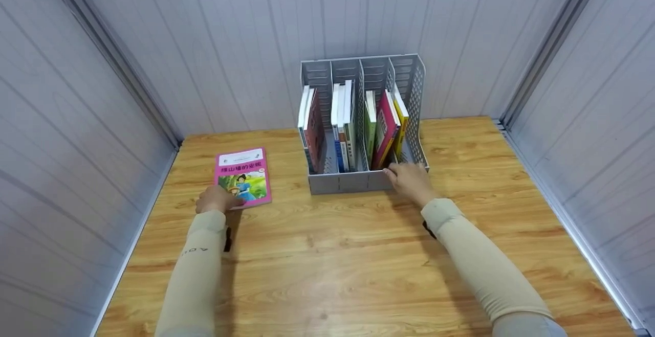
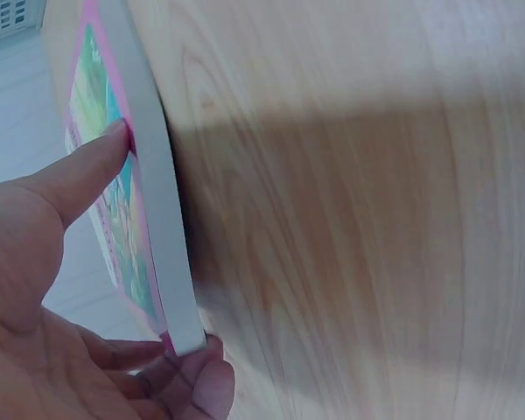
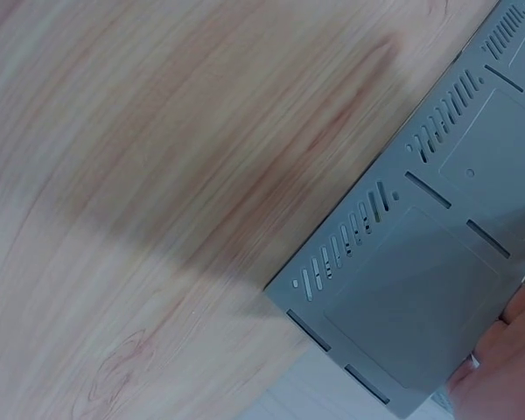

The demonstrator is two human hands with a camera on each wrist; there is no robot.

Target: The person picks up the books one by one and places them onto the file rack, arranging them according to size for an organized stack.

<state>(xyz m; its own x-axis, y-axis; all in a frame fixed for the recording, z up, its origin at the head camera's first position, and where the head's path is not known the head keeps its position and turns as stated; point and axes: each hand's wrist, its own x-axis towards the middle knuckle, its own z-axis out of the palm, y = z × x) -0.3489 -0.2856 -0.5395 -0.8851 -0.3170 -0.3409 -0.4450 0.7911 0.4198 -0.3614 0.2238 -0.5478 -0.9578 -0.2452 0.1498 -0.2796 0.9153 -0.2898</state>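
Observation:
A pink-bordered book (image 1: 242, 173) with an illustrated cover lies at the left of the table. My left hand (image 1: 214, 199) grips it at its lower left: in the left wrist view the thumb (image 2: 96, 162) presses on the cover and the fingers (image 2: 212, 385) curl under a corner of the book (image 2: 171, 236). To the right stands a grey desk file rack (image 1: 353, 182) with upright dividers. My right hand (image 1: 411, 181) holds the right part of its low front wall, fingers over the rim. The right wrist view shows the rack's slotted grey face (image 3: 411, 289) and part of the hand (image 3: 507, 376).
Several books stand in the rack: a red-brown book (image 1: 314, 132) at the left, white-edged books (image 1: 343, 127), a green book (image 1: 370, 127), a magenta book (image 1: 386, 132) and a yellow book (image 1: 400, 122). Pale panel walls (image 1: 230, 45) border the wooden table (image 1: 317, 265).

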